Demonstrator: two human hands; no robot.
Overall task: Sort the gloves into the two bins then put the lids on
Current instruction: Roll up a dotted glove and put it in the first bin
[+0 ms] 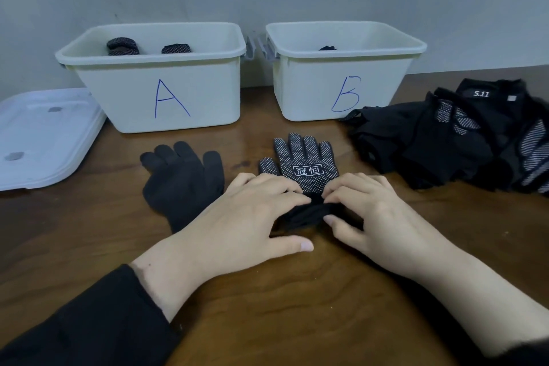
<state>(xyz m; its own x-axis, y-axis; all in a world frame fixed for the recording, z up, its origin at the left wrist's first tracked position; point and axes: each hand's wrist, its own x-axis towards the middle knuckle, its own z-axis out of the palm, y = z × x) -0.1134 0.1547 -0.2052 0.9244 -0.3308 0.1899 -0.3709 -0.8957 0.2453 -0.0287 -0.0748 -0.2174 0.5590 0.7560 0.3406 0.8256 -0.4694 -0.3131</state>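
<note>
Black knit glove with white grip dots [303, 163] lies flat on brown wooden table [267, 306] | your left hand [252, 214] and right hand [371, 211] pinch its bunched cuff | plain black glove [181, 181] lies just left.

A blue handwritten "A" stands on the front wall of the left bin [166, 98], upper left of centre. A blue handwritten "B" stands on the right bin [341, 95]. White "5.11" marks a black glove [481, 94] at the upper right. The dotted glove [306, 163] at centre carries two boxed white Chinese characters.
</note>
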